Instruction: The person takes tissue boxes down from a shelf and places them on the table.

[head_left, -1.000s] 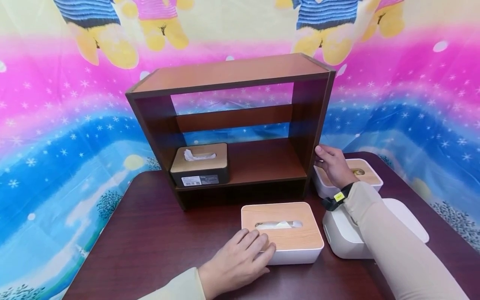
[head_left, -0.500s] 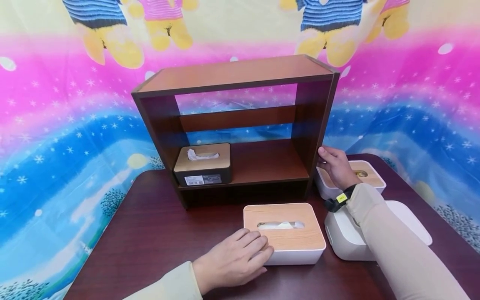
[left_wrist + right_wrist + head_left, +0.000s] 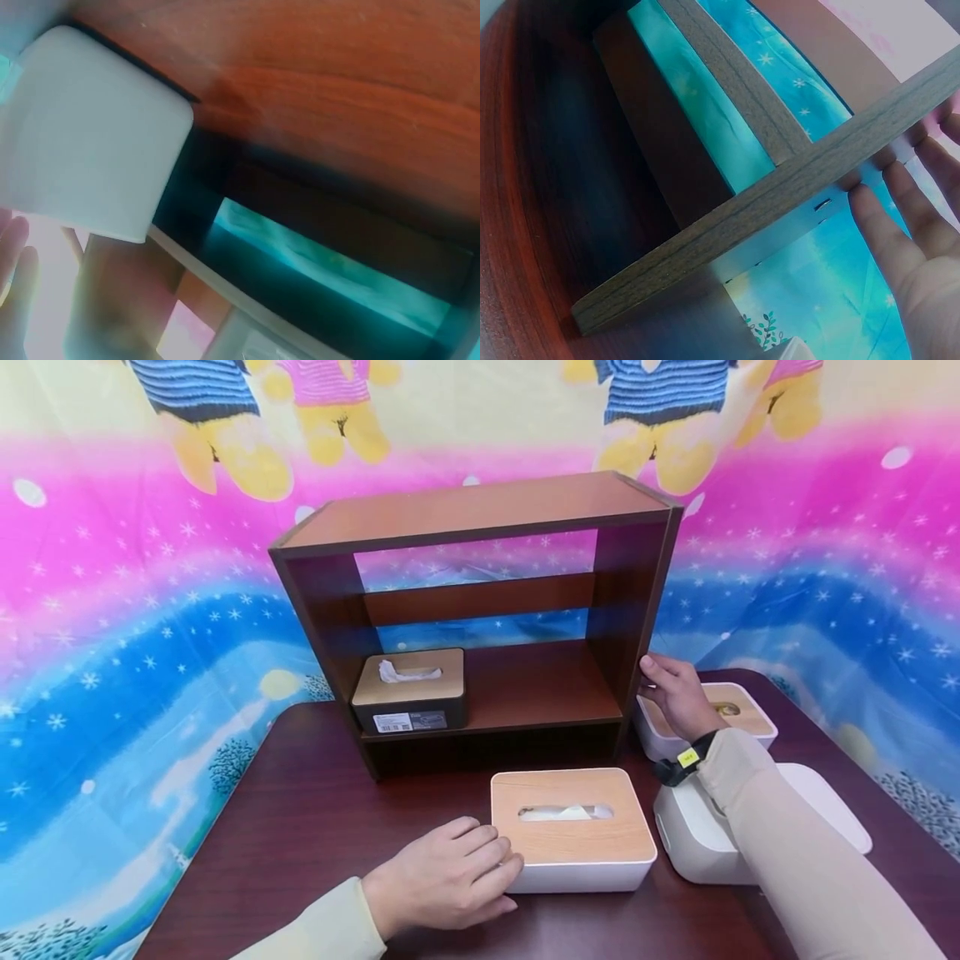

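A white tissue box (image 3: 577, 835) with a light wood lid lies on the table in front of a brown shelf unit (image 3: 480, 514). Beside its near left corner is my left hand (image 3: 446, 877), fingers loosely bent and holding nothing; whether they touch the box I cannot tell. My right hand (image 3: 678, 693) reaches to the shelf's right side panel (image 3: 780, 187), its fingertips resting against the outer face in the right wrist view. On the shelf board, at the left, sits a black tissue box (image 3: 408, 693) with a wood lid. The left wrist view shows the white box close up.
Right of the shelf stands another white tissue box (image 3: 738, 718) with a wood lid, partly behind my right hand. A rounded white box (image 3: 705, 835) lies nearer, partly under my right forearm. The dark table (image 3: 300, 843) ends before a printed cloth backdrop (image 3: 112, 568).
My left hand has slid left, off the white tissue box's lid toward its corner. My right hand stays at the shelf's side. The head view has shifted slightly.
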The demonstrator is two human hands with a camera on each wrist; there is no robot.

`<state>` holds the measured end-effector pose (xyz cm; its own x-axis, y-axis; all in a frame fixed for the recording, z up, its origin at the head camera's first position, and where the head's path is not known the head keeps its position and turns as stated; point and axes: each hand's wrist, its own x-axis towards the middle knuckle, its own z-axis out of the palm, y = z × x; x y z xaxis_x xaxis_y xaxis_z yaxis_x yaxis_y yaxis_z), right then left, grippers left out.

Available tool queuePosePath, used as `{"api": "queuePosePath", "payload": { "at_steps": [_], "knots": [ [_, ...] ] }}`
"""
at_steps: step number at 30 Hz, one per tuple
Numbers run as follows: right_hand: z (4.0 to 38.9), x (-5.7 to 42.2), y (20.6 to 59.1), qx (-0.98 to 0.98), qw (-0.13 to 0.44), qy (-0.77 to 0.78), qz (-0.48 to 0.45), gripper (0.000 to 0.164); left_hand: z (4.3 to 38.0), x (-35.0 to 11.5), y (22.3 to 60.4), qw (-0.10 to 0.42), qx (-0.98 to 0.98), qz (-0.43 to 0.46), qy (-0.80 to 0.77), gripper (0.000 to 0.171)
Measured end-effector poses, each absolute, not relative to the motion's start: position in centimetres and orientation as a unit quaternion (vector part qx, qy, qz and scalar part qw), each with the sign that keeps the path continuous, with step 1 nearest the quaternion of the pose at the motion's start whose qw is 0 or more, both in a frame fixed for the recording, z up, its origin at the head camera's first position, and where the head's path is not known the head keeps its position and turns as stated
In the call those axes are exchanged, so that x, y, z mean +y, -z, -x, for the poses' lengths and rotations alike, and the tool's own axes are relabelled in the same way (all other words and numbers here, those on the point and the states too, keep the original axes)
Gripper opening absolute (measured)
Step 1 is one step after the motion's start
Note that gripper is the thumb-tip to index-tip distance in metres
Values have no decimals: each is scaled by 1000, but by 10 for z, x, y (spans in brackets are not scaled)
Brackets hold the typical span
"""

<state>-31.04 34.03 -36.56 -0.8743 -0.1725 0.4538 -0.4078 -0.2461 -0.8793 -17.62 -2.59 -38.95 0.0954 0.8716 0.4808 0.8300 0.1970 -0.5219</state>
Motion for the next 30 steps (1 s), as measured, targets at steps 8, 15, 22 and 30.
{"api": "queuePosePath", "payload": {
  "at_steps": [8,15,22,30],
  "knots": [
    [309,341,365,-608,76,-753,-240,30,192,-42,391,398,-676,620,-30,43],
    [308,339,364,-608,79,-755,-234,30,191,-53,371,420,-676,606,-22,40],
    [309,338,364,-596,77,-762,-240,30,192,-60,356,426,-682,594,-18,40],
    [310,339,366,-606,77,-756,-234,30,197,-65,347,457,-673,582,-18,39]
  ]
}}
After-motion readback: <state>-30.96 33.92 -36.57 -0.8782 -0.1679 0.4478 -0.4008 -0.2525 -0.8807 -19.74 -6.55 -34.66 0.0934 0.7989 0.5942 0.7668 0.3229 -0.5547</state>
